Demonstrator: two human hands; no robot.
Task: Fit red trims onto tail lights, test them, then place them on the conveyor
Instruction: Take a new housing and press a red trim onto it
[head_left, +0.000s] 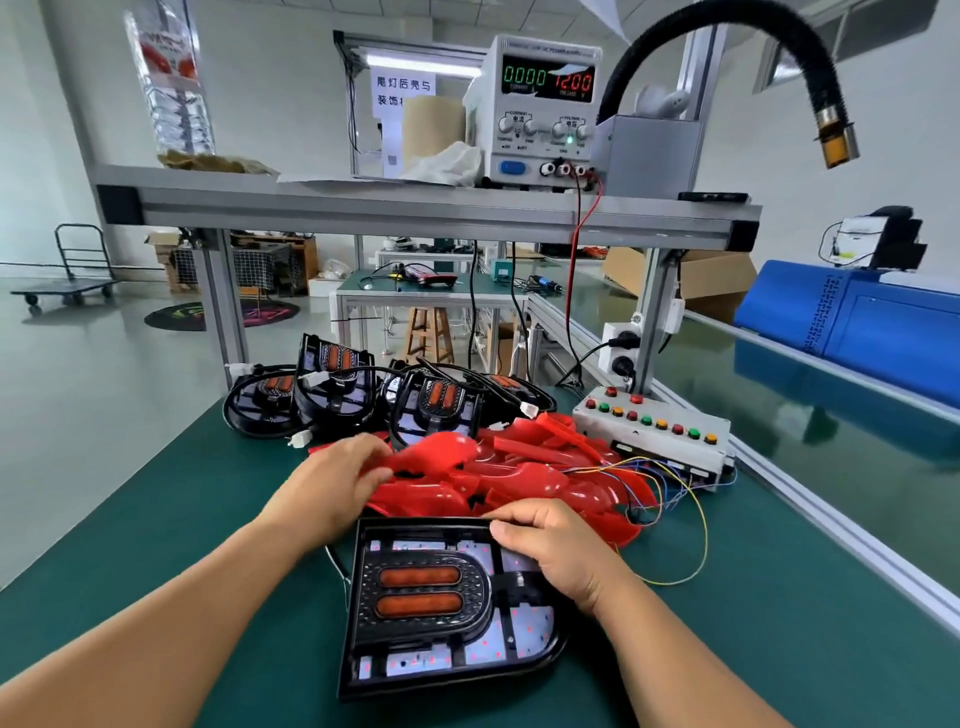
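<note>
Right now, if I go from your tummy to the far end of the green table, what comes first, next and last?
nearest tail light → pile of red trims → cluster of black tail lights at the table's far edge.

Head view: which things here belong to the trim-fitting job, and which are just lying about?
In the job: tail light held by the right hand; red trims held by the left hand; tail lights at the back; button box; power supply; conveyor.
Lying about: bottle; white rag; cardboard roll; stool; trolley.
</note>
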